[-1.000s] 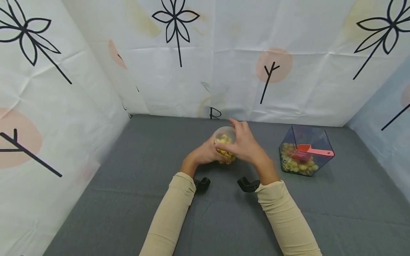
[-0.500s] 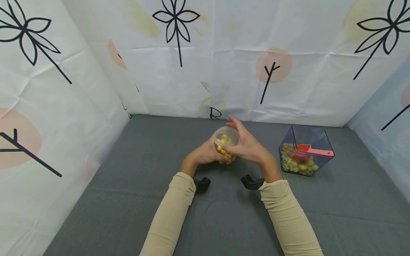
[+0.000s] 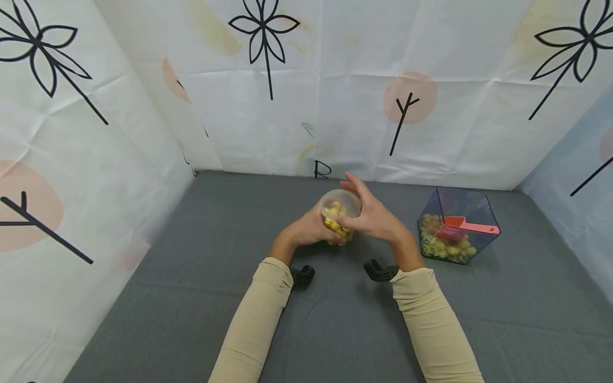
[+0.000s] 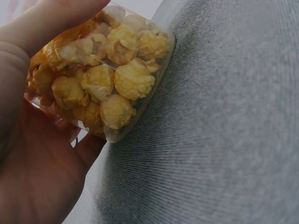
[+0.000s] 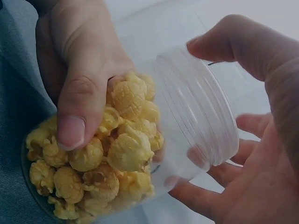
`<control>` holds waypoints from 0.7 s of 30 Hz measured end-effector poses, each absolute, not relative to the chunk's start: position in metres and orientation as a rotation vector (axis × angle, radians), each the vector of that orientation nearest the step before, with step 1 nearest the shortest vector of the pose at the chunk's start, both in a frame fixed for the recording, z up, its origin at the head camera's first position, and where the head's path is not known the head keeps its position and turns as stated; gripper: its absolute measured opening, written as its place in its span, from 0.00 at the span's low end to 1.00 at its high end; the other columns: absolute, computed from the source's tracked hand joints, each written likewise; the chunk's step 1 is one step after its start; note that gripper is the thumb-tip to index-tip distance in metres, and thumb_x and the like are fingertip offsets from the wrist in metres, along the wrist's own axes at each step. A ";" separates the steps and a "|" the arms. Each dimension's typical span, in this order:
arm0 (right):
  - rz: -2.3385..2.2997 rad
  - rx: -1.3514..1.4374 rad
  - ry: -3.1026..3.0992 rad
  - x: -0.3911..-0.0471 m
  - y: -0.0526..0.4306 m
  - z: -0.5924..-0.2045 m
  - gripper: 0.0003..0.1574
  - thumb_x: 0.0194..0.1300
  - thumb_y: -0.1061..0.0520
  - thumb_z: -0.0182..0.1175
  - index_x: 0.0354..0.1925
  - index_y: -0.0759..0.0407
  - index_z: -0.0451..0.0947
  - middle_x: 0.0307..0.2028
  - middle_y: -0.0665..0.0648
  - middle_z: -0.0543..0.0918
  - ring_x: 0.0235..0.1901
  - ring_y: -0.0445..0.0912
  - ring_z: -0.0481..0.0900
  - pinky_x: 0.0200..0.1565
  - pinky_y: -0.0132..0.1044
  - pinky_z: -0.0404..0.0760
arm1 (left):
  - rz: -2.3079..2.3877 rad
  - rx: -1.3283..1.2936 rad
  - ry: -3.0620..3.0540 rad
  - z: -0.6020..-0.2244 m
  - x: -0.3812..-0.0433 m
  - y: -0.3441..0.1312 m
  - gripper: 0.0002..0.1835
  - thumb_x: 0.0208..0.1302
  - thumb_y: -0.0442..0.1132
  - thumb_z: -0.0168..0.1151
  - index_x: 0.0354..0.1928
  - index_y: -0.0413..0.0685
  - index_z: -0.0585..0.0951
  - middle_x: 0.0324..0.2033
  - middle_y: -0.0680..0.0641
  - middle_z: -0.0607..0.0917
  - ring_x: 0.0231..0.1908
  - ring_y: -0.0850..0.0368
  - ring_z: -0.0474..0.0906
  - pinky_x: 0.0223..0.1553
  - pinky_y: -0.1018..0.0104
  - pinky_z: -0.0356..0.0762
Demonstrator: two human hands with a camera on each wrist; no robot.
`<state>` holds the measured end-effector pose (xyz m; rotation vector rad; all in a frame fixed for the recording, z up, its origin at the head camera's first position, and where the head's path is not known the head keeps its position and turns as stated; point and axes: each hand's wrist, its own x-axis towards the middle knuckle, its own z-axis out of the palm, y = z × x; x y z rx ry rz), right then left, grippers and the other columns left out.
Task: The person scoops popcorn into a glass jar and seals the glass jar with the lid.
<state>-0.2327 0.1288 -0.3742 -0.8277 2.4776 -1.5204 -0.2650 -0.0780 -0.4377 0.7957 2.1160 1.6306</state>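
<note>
A clear plastic jar (image 3: 335, 222) of yellow popcorn stands on the grey cloth at the centre of the head view. My left hand (image 3: 308, 226) grips its body from the left; in the left wrist view the popcorn (image 4: 114, 77) shows through the wall. Around the translucent lid (image 5: 217, 107) at the top, my right hand (image 3: 373, 217) curls, with the thumb (image 5: 224, 39) at one edge and fingers on the opposite side. The jar tilts in the right wrist view, where the left thumb (image 5: 84, 102) presses along its side.
A bluish clear square bin (image 3: 457, 202) of popcorn stands right of the hands, with a red scoop (image 3: 471, 226) resting in it. Grey cloth (image 3: 330, 335) covers the table. White patterned sheets (image 3: 354, 127) rise behind and at both sides.
My right hand has shifted slightly right, and more of the lid shows between its thumb and fingers. The left hand and jar have stayed in place.
</note>
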 end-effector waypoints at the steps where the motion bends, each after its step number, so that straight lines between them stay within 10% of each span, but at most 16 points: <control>1: -1.519 -0.846 2.470 -0.233 0.129 -0.374 0.63 0.67 0.58 0.66 0.83 0.50 0.34 0.80 0.60 0.55 0.76 0.60 0.59 0.64 0.62 0.72 | 1.622 0.792 2.126 -0.437 -0.265 -0.078 0.58 0.51 0.33 0.81 0.76 0.64 0.51 0.61 0.49 0.74 0.57 0.54 0.77 0.58 0.58 0.79; 10: -1.301 -0.666 2.716 -0.227 0.122 -0.368 0.67 0.62 0.38 0.72 0.83 0.46 0.42 0.71 0.64 0.61 0.70 0.58 0.65 0.66 0.60 0.71 | 1.660 0.810 2.089 -0.437 -0.265 -0.076 0.60 0.49 0.30 0.81 0.76 0.64 0.50 0.62 0.46 0.73 0.57 0.51 0.76 0.55 0.57 0.81; 21: -1.249 -0.837 2.701 -0.225 0.128 -0.362 0.53 0.66 0.53 0.67 0.81 0.53 0.51 0.78 0.61 0.58 0.75 0.60 0.60 0.66 0.63 0.68 | 1.609 0.795 2.138 -0.435 -0.264 -0.077 0.57 0.51 0.33 0.81 0.75 0.63 0.52 0.62 0.49 0.74 0.57 0.54 0.77 0.59 0.57 0.78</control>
